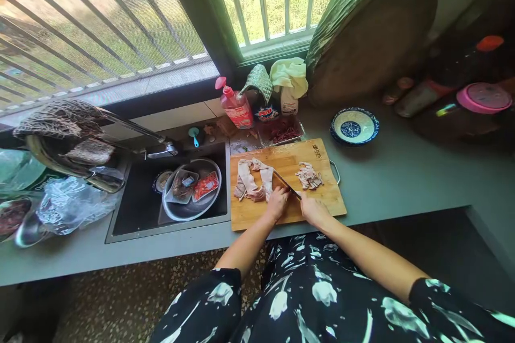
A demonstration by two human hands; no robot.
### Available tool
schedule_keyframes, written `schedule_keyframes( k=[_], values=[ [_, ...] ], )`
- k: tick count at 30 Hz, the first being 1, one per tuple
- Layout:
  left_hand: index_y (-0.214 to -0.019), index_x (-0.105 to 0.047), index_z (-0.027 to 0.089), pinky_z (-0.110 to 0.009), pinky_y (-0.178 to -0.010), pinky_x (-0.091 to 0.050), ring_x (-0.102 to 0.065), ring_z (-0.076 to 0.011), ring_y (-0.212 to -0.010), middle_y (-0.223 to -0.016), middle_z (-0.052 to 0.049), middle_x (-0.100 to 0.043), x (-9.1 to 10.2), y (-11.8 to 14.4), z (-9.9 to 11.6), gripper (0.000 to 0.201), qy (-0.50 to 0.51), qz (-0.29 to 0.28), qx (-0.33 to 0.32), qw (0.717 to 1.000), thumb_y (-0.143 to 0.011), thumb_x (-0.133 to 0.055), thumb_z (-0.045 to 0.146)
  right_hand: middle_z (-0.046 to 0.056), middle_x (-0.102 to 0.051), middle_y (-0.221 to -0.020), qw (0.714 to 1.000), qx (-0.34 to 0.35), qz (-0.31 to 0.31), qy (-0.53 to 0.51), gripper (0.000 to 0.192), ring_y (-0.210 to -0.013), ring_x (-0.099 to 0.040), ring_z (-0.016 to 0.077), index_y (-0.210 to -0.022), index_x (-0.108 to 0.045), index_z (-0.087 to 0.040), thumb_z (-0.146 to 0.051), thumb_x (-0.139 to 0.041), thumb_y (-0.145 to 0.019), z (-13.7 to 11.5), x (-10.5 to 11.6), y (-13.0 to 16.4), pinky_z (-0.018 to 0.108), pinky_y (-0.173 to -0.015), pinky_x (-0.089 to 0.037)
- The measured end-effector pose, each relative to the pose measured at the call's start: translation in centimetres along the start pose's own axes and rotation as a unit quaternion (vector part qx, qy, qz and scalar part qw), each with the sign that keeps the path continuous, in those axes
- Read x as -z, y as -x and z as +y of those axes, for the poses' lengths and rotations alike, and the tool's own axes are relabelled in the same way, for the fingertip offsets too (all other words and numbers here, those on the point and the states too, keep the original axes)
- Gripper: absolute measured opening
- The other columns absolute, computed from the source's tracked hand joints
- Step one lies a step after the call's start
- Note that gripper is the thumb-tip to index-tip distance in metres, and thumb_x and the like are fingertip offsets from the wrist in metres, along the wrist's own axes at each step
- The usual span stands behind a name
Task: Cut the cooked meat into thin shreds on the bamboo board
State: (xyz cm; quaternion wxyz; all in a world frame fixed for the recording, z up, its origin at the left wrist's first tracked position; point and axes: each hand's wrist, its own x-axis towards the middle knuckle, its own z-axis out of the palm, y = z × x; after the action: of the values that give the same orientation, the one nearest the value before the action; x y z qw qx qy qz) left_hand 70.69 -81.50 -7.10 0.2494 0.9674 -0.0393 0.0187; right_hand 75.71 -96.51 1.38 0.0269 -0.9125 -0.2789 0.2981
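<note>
My right hand (316, 211) is wrapped round the handle of a kitchen knife (286, 183), its blade slanting up and left beside the meat. A pale, fatty slab of raw meat (250, 185) lies folded on the left half of a wooden cutting board (287, 156). Fingers of my left hand (277, 203) press on the slab's right end, close to the blade. To the right of the knife sits a small heap of sliced meat (309, 176). Where the blade meets the meat is partly hidden by my left fingers.
Left of the board is a sink (139, 209) with a metal bowl (166, 203) holding packaged food. A blue-rimmed bowl (354, 126) stands behind right. Behind the board are a tray of dark red strips (285, 133) and a pink pump bottle (236, 109).
</note>
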Motion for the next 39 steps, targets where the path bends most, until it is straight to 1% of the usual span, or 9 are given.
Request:
schedule_keyframes(
  k=[9,15,17,19,22,27,30,34,39],
  values=[
    [-0.093,-0.06,0.017,-0.034,-0.084,-0.042,-0.048,-0.0166,-0.098,-0.104,-0.006,-0.057,-1.0,0.2,-0.8,0.024,0.021,0.031,-0.012,0.999,-0.083,-0.039,0.01,0.014,-0.06,-0.075,0.997,-0.017,-0.065,0.027,0.02,-0.074,-0.061,0.0242,-0.1,-0.042,-0.011,-0.022,-0.033,-0.086,4.7,-2.5,3.7,0.032,-0.062,-0.043],
    [-0.097,-0.058,0.018,-0.033,-0.088,-0.039,-0.045,-0.0166,-0.101,-0.104,-0.006,-0.056,-0.2,0.4,0.0,0.023,0.026,0.027,-0.03,0.999,-0.084,-0.04,0.011,0.013,-0.061,-0.079,0.999,-0.005,-0.044,0.011,0.022,-0.076,-0.061,0.0231,-0.1,-0.041,-0.014,-0.029,-0.032,-0.088,3.8,-0.5,0.4,0.029,-0.061,-0.041],
    [-0.104,-0.054,0.019,-0.035,-0.089,-0.038,-0.043,-0.018,-0.103,-0.106,-0.006,-0.054,0.3,0.7,0.4,0.024,0.007,0.033,0.009,0.999,-0.083,-0.043,0.015,0.013,-0.061,-0.081,0.999,-0.019,-0.041,0.014,0.024,-0.076,-0.06,0.0225,-0.101,-0.041,-0.014,-0.032,-0.031,-0.088,4.5,0.1,-0.4,0.028,-0.062,-0.04],
    [-0.109,-0.05,0.019,-0.037,-0.087,-0.038,-0.043,-0.021,-0.102,-0.109,-0.008,-0.051,0.7,1.0,0.8,0.028,-0.034,0.049,0.101,0.993,-0.081,-0.048,0.021,0.013,-0.061,-0.083,0.999,-0.027,-0.041,0.019,0.025,-0.078,-0.06,0.0213,-0.102,-0.041,-0.014,-0.033,-0.03,-0.089,5.8,0.4,-0.6,0.027,-0.063,-0.038],
    [-0.098,-0.054,0.016,-0.034,-0.078,-0.042,-0.048,-0.0211,-0.091,-0.1,-0.01,-0.051,0.9,1.1,1.2,0.021,-0.07,0.014,0.2,0.977,-0.08,-0.049,0.026,0.012,-0.061,-0.086,0.999,-0.015,-0.038,0.016,0.026,-0.078,-0.059,0.02,-0.103,-0.041,-0.015,-0.033,-0.03,-0.089,7.6,0.4,-0.2,0.025,-0.062,-0.037],
    [-0.085,-0.056,0.016,-0.026,-0.072,-0.042,-0.051,-0.0162,-0.08,-0.084,-0.006,-0.053,0.9,-0.9,1.1,0.015,-0.027,-0.07,0.127,0.989,-0.08,-0.042,0.014,0.011,-0.061,-0.087,1.0,0.005,-0.02,-0.007,0.025,-0.08,-0.059,0.0197,-0.1,-0.044,-0.016,-0.034,-0.032,-0.088,7.8,-0.2,0.1,0.024,-0.063,-0.036],
    [-0.096,-0.055,0.015,-0.028,-0.079,-0.041,-0.049,-0.017,-0.091,-0.095,-0.007,-0.053,1.3,-2.3,0.6,0.023,0.002,-0.027,0.08,0.996,-0.077,-0.044,0.009,0.011,-0.062,-0.085,1.0,-0.005,-0.01,-0.014,0.025,-0.079,-0.059,0.0206,-0.1,-0.043,-0.016,-0.034,-0.031,-0.088,7.1,-0.3,0.3,0.025,-0.062,-0.036],
    [-0.106,-0.052,0.014,-0.031,-0.086,-0.04,-0.047,-0.0174,-0.098,-0.105,-0.008,-0.053,2.0,-2.4,0.1,0.033,0.021,0.046,0.084,0.995,-0.074,-0.047,0.005,0.01,-0.062,-0.081,1.0,0.0,-0.002,-0.027,0.024,-0.075,-0.06,0.0207,-0.101,-0.041,-0.016,-0.031,-0.028,-0.088,5.5,0.0,0.5,0.025,-0.059,-0.035],
    [-0.098,-0.058,0.018,-0.031,-0.083,-0.043,-0.048,-0.0168,-0.096,-0.101,-0.006,-0.056,1.3,-0.5,0.3,0.021,0.013,0.042,0.028,0.999,-0.081,-0.046,0.013,0.01,-0.061,-0.078,0.999,0.005,0.004,-0.031,0.025,-0.073,-0.06,0.021,-0.107,-0.036,-0.014,-0.027,-0.026,-0.088,2.5,0.3,0.8,0.026,-0.059,-0.036]
  ],
)
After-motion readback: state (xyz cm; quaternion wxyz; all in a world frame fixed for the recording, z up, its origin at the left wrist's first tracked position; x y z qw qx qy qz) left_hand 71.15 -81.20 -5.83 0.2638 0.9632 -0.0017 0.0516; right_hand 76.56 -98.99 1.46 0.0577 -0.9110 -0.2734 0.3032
